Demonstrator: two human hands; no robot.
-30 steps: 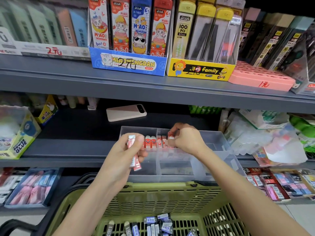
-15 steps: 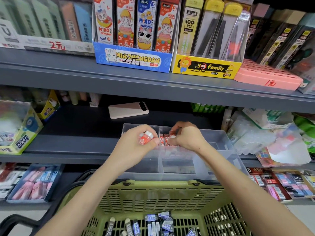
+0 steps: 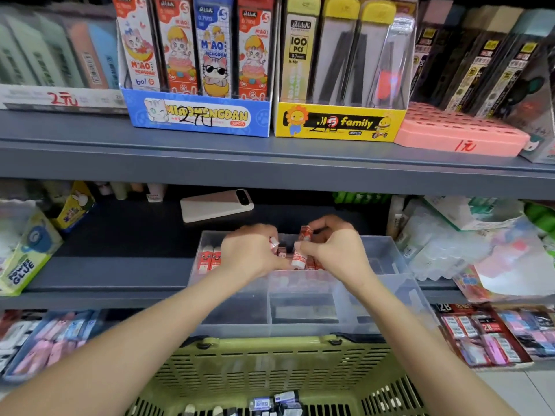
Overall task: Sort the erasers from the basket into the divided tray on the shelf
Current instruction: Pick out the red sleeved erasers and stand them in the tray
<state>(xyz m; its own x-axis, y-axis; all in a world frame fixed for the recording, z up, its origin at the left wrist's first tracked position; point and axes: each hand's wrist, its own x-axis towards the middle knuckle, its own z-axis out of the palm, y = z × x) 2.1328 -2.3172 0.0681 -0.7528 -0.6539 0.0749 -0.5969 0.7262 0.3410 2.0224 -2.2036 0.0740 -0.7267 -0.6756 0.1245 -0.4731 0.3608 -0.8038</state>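
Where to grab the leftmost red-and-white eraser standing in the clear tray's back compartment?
Pinch the top end of the red-and-white wrapped eraser across front and back faces, from above-front. It seems to stand on end, flanked by a twin eraser and the clear plastic divided tray wall, so its sides look blocked.

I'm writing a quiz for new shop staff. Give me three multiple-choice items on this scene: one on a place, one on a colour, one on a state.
1. Where does the phone lie? A) on the floor B) on the shelf behind the divided tray C) atop the yellow box
2. What colour is the basket? A) green B) blue C) pink
3. What is the right hand doing? A) hanging idle B) lying flat on the shelf C) pinching a red-and-white eraser
Key: B, it lies beyond the tray's back wall; A, its slotted walls are olive green; C, it grips the eraser over the tray.
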